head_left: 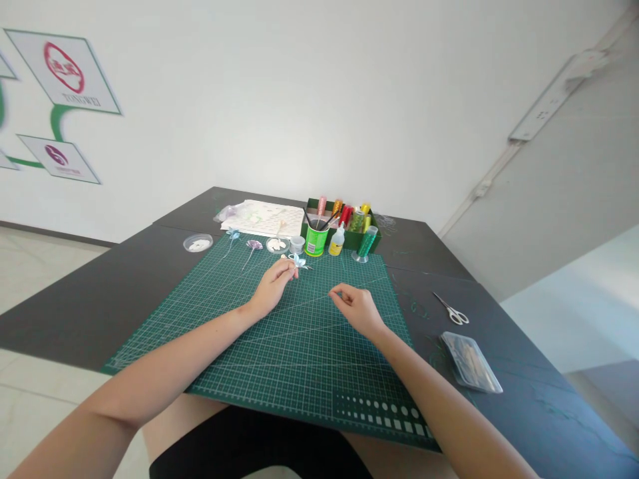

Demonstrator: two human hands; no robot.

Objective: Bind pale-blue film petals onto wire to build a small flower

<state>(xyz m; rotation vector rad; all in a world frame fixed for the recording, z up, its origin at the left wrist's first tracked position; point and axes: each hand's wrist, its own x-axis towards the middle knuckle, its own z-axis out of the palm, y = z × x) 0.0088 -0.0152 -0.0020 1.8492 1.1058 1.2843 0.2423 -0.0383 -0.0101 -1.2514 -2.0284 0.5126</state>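
My left hand (273, 285) is closed, pinching a small pale blue flower (299, 261) between thumb and fingertips above the green cutting mat (279, 359). To its right, my right hand (355, 307) is held over the mat with thumb and index finger pressed together. Anything in that pinch is too fine to make out. Beyond my left hand lie a blue flower on a stem (232, 233) and a purple flower on a stem (254, 245). A clear dish with white pieces (277, 245) is close behind the held flower.
At the back stand a green can with brushes (315, 241), a glue bottle (337, 241), a green thread spool (368, 242) and a box of spools (377, 238). Another dish (198, 243) lies left. White-handled scissors (454, 314) and a clear plastic case (470, 362) lie right.
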